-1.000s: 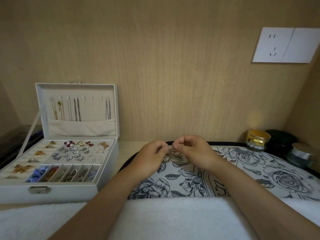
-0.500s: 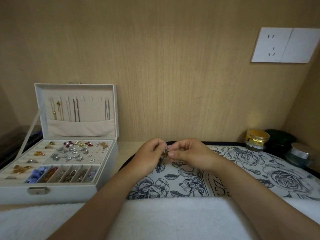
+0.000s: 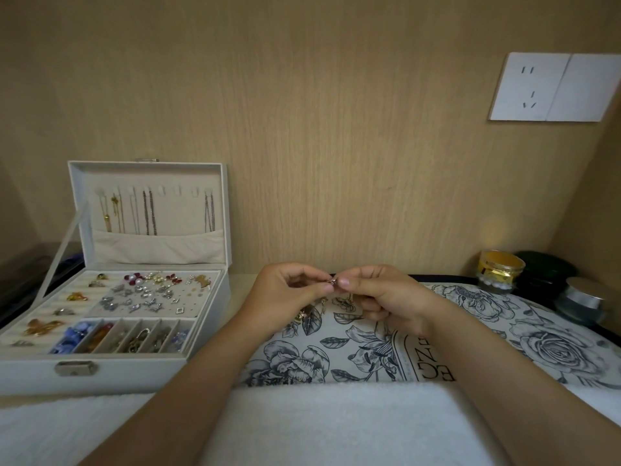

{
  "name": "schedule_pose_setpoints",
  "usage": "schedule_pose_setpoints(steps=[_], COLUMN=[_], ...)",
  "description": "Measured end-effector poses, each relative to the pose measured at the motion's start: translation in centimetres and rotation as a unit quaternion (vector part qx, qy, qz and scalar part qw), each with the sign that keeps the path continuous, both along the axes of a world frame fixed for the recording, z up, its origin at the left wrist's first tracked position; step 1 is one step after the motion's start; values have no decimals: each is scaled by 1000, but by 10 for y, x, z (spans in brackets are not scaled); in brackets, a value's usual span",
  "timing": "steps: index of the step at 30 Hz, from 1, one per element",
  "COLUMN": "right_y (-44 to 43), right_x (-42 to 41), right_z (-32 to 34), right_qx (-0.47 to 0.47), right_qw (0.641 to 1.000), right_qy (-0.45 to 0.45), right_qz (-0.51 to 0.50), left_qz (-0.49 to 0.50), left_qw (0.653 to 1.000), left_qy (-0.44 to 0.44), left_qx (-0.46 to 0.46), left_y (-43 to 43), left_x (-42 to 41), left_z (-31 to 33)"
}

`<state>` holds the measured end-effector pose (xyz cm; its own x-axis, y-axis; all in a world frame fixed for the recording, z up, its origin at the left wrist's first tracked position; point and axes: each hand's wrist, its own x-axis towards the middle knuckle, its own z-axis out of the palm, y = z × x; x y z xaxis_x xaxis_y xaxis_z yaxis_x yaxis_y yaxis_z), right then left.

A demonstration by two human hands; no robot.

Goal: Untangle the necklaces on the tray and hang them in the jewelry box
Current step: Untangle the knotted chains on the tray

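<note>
Left hand (image 3: 289,294) and right hand (image 3: 379,294) each pinch the necklace (image 3: 333,281) at its clasp, above the floral tray's (image 3: 470,317) far edge (chain dangles below, partly hidden). Jewelry box (image 3: 148,213) stands open at worktop left.

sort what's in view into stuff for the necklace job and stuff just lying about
For the job: left hand and right hand, both pinching the necklace; floral tray; jewelry box; chains already hung in its lid.
Lying about: gold jar, dark jar, silver-lidded jar, wall socket, white towel, earrings in the box's base.
</note>
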<state>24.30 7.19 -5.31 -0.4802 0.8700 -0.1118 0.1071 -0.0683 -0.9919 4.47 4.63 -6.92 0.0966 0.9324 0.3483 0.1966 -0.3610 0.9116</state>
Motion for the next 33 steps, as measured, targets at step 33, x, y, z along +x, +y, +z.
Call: schedule_pose_setpoints(steps=[33], right_y=[-2], right_x=[-5], right_z=[-4], right_qx=[64], right_qw=[992], right_qy=[-81], right_qz=[-76], left_qz=[116], left_qw=[990], left_qy=[-73], left_qx=[-27], left_y=[2], left_x=[7], left_z=[-4])
